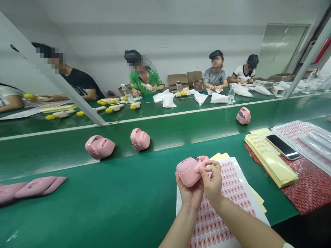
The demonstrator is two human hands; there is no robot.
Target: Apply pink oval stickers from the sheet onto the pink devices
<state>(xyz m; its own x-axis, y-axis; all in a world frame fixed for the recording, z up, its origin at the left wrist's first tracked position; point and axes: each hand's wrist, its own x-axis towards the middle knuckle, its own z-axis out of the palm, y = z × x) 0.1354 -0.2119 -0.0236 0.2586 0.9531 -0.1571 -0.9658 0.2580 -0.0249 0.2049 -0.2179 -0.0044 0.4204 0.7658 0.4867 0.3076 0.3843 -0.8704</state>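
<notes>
A pink device with a looped handle (188,172) is held up above the green table. My left hand (190,194) cups it from below and from its left side, fingers wrapped round it. My right hand (213,181) has thumb and fingertips pinched against the device's right side, by the handle's base; anything small between those fingertips is hidden. Beneath both hands lies a white sheet of pink oval stickers (234,186), with yellow paper (258,199) showing under its edge.
Pink devices stand on the belt (176,129): two left (100,147) (140,139), one right (243,116). Pink pieces (33,188) lie far left. At right are yellow sheets (271,162), a phone (282,146) and red wrap (310,186). Several people sit across.
</notes>
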